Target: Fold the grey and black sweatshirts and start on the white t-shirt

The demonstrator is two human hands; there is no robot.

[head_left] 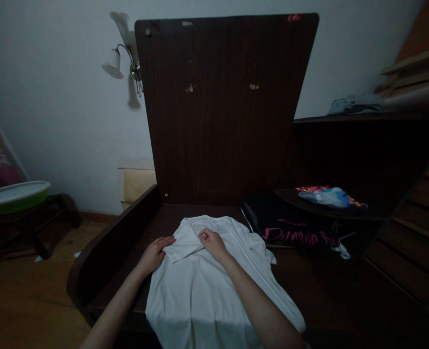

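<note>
A white T-shirt (pixel 207 295) lies spread over the dark wooden surface, and its lower part hangs toward me over the front edge. On its upper left, a short sleeve is folded inward across the body. My left hand (pixel 155 254) rests at the outer left edge of that sleeve, fingers stretched out and touching the cloth. Near the middle of the shirt's upper part, my right hand (pixel 213 245) pinches the fabric by the sleeve fold, thumb against fingertips. The other sleeve sticks out at the right, slightly crumpled.
A tall dark panel (pixel 225 111) stands behind the surface, with a raised side rail (pixel 116 252) at left. To the right lie a black bag with pink lettering (pixel 297 235) and a shelf holding a plastic packet (pixel 325 198). A green basin (pixel 16 196) sits on a stool at far left.
</note>
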